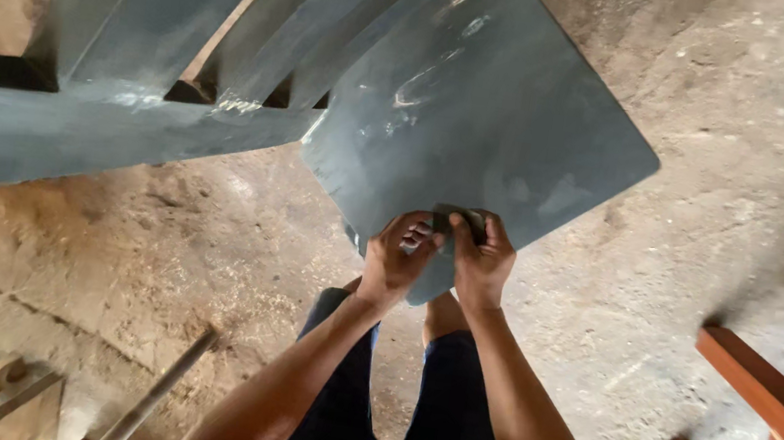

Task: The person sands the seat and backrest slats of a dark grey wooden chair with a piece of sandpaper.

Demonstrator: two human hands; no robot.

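Dusty earthen floor (725, 143), red-brown wooden frame (779, 422) at right, daylight

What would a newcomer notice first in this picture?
A big grey-blue painted chair fills the upper middle, its seat tilted toward the camera. Just below, at the seat's near edge, the left hand and right hand meet on a small dark pad. A reddish-brown wooden frame stands at the lower right on the dusty floor.

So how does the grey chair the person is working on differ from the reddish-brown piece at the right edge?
The grey chair is matt blue-grey all over; the reddish-brown piece is glossy, warm wood colour. The grey chair fills the upper picture, showing its flat seat and slats; only a few bars of the reddish-brown piece show. Both hands, the left hand and right hand, rest on the grey chair; nothing touches the other. Both stand over the dusty floor.
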